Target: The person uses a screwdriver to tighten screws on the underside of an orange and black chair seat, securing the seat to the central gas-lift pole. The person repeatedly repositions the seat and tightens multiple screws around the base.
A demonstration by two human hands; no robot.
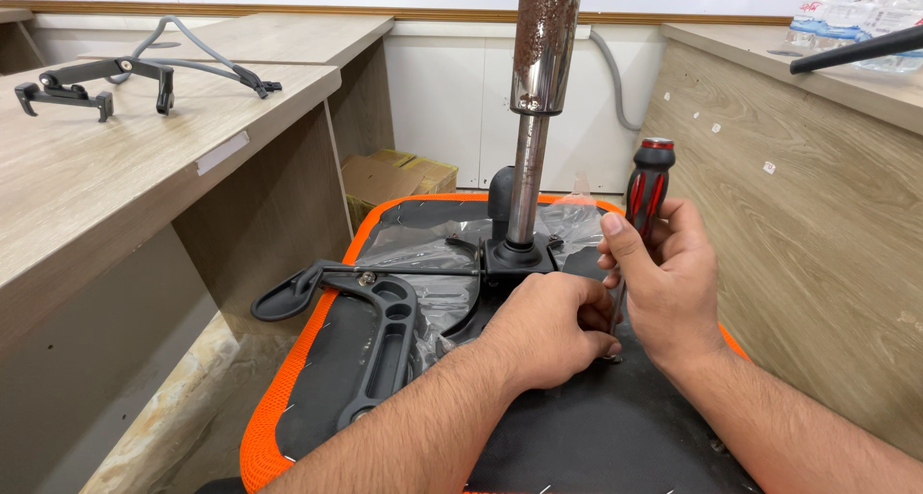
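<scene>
Now right hand [663, 292] holds screwdriver [646, 191] upright; left hand [548, 331] steadies its tip.

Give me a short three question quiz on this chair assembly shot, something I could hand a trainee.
1. True or false: the right hand holds a screwdriver with a red and black handle, standing nearly upright.
2. What does the left hand rest on?
A. the wooden desk
B. the underside of the chair seat
C. the cardboard box
3. What rises from the black mechanism at the middle of the seat?

Key
1. True.
2. B: it lies on the black seat underside, which has an orange rim.
3. A metal gas lift cylinder, standing upright, its upper part speckled with rust-coloured spots.
</scene>
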